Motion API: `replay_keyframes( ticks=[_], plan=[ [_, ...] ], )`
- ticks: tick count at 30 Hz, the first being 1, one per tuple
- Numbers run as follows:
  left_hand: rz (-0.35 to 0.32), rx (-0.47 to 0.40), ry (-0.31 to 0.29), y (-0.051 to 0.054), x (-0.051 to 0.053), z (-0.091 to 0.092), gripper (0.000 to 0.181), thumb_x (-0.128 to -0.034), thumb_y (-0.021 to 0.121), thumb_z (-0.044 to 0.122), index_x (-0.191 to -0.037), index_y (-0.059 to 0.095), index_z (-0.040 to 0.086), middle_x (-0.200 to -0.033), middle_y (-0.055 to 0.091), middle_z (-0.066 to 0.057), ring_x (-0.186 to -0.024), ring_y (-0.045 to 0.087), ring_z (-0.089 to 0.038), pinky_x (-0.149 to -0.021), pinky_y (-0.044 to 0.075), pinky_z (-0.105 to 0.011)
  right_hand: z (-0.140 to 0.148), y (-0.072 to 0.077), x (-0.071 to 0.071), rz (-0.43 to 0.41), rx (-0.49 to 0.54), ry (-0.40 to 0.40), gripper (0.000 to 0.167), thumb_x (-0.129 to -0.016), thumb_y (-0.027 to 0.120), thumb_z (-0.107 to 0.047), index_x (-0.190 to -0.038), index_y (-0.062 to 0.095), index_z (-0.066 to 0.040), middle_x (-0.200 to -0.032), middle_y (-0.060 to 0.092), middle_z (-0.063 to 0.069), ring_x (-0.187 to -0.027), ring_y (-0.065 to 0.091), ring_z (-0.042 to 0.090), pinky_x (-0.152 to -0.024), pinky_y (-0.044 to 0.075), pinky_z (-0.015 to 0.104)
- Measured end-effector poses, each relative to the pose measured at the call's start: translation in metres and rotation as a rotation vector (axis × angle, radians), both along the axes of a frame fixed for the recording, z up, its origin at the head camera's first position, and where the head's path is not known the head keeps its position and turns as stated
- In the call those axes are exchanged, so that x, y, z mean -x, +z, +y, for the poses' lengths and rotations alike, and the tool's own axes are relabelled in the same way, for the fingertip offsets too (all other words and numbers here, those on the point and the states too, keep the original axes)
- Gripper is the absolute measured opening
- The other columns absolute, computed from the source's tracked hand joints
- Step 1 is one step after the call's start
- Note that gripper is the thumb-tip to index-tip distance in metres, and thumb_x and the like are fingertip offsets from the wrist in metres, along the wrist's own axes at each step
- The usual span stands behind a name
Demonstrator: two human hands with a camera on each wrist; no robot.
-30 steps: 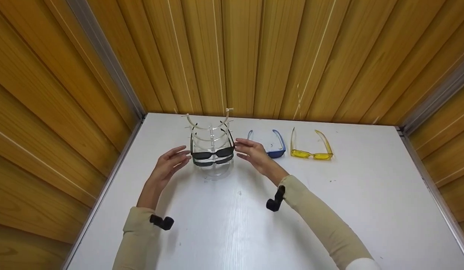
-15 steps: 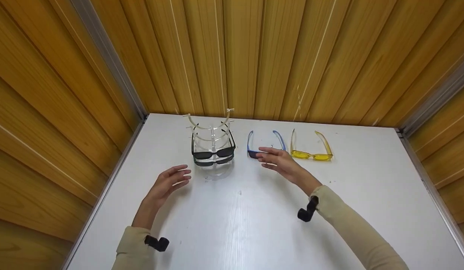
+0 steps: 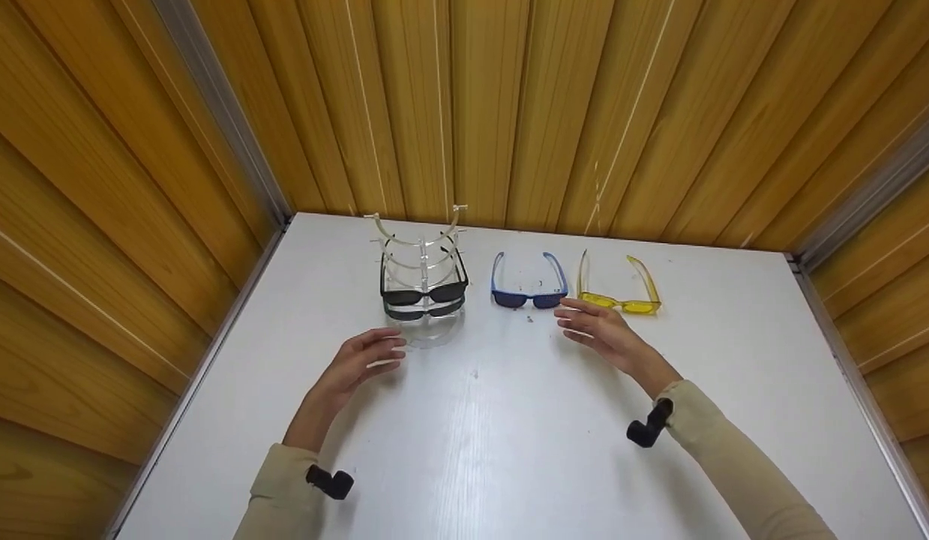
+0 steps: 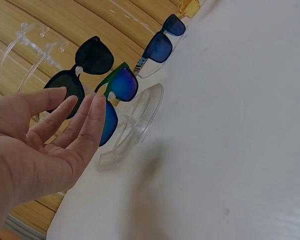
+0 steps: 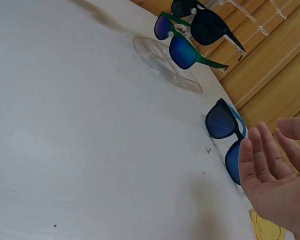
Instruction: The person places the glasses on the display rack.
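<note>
A clear display stand [image 3: 425, 259] holds black sunglasses [image 3: 425, 294] above a second pair, green-framed sunglasses [image 5: 184, 50] with blue lenses in the right wrist view. My left hand [image 3: 359, 362] hovers in front of the stand's base, fingers loosely extended, holding nothing. Blue sunglasses [image 3: 529, 300] lie on the table with their temples spread toward the back wall. To their right rest yellow sunglasses [image 3: 621, 305]. Near the gap between these two pairs is my right hand [image 3: 603, 335], fingers relaxed and nothing in them. Whether its fingertips touch either pair, I cannot tell.
The white table [image 3: 464, 450] carries the stand at its back left, close to the wood-plank wall [image 3: 479, 112]. Bare arms of the stand rise above the black pair. Small specks [image 3: 530, 319] dot the tabletop in front of the blue pair.
Both hands have left the sides of the black sunglasses on the stand. My right hand has moved right, past the blue pair; my left has come down toward the front of the stand.
</note>
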State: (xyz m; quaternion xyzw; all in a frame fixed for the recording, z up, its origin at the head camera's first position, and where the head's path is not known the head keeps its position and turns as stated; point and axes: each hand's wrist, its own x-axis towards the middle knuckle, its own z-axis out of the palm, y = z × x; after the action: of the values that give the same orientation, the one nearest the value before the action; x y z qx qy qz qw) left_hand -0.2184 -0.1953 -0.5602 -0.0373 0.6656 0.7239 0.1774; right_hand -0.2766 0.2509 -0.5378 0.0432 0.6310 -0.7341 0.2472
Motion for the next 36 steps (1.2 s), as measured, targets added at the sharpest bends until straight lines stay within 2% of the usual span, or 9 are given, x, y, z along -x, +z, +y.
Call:
replay_keyframes(
  ticks=[5,8,13,19,23,29,36],
  plan=[
    [-0.007,-0.044,-0.029,-0.003,0.002,0.014,0.046,-0.102,0.062,0.013,-0.143,0.051,-0.004,-0.132,0.068,-0.015,-0.108,0.07,-0.017,-0.101,0.058,-0.035,0.014,-0.004,-0.004,-0.033,-0.006,-0.029,0.057,-0.106,0.054,-0.011,-0.158,0.033,-0.001,-0.137,0.066,0.007,-0.124,0.063,0.018,-0.102,0.056,0.025],
    [0.005,-0.07,-0.045,-0.004,0.004,0.022,0.044,-0.102,0.062,0.012,-0.142,0.053,-0.004,-0.128,0.07,-0.014,-0.107,0.07,-0.018,-0.102,0.058,-0.037,0.018,-0.005,-0.005,-0.041,-0.018,-0.051,0.053,-0.105,0.055,-0.01,-0.156,0.039,-0.004,-0.131,0.069,0.003,-0.126,0.062,0.02,-0.103,0.055,0.027],
    [0.02,-0.096,-0.085,-0.004,0.009,0.035,0.047,-0.1019,0.061,0.009,-0.144,0.049,-0.008,-0.123,0.071,-0.008,-0.107,0.07,-0.018,-0.105,0.056,-0.04,0.025,-0.006,-0.005,-0.037,-0.038,-0.062,0.053,-0.106,0.055,-0.01,-0.156,0.039,-0.004,-0.14,0.064,0.008,-0.128,0.061,0.02,-0.107,0.054,0.03],
    [0.011,-0.097,-0.111,-0.007,0.016,0.053,0.049,-0.1018,0.061,0.008,-0.145,0.046,-0.01,-0.128,0.069,-0.016,-0.105,0.071,-0.016,-0.105,0.056,-0.039,0.033,-0.009,-0.006,-0.035,-0.075,-0.06,0.056,-0.107,0.051,-0.009,-0.159,0.033,-0.003,-0.141,0.064,0.006,-0.132,0.058,0.022,-0.11,0.052,0.03],
    [0.001,-0.101,-0.129,-0.009,0.02,0.066,0.048,-0.1026,0.06,0.01,-0.144,0.046,-0.01,-0.125,0.07,-0.013,-0.104,0.071,-0.016,-0.104,0.057,-0.038,0.034,-0.013,-0.009,-0.04,-0.08,-0.07,0.056,-0.106,0.054,-0.012,-0.158,0.034,-0.003,-0.135,0.067,0.003,-0.14,0.051,0.029,-0.108,0.053,0.029],
    [-0.025,-0.137,-0.128,-0.012,0.024,0.085,0.044,-0.1028,0.058,0.007,-0.143,0.05,-0.007,-0.118,0.072,-0.006,-0.102,0.071,-0.016,-0.106,0.055,-0.041,0.035,-0.018,-0.011,-0.063,-0.076,-0.056,0.054,-0.107,0.051,-0.009,-0.158,0.035,-0.005,-0.133,0.067,0.001,-0.135,0.056,0.024,-0.111,0.051,0.031],
    [0.025,-0.13,-0.153,-0.014,0.031,0.103,0.045,-0.1021,0.057,0.004,-0.144,0.048,-0.01,-0.127,0.07,-0.017,-0.106,0.071,-0.016,-0.113,0.049,-0.049,0.039,-0.016,-0.01,-0.038,-0.066,-0.035,0.056,-0.106,0.052,-0.009,-0.158,0.033,-0.002,-0.132,0.068,0.002,-0.127,0.062,0.019,-0.111,0.051,0.031]
  ],
)
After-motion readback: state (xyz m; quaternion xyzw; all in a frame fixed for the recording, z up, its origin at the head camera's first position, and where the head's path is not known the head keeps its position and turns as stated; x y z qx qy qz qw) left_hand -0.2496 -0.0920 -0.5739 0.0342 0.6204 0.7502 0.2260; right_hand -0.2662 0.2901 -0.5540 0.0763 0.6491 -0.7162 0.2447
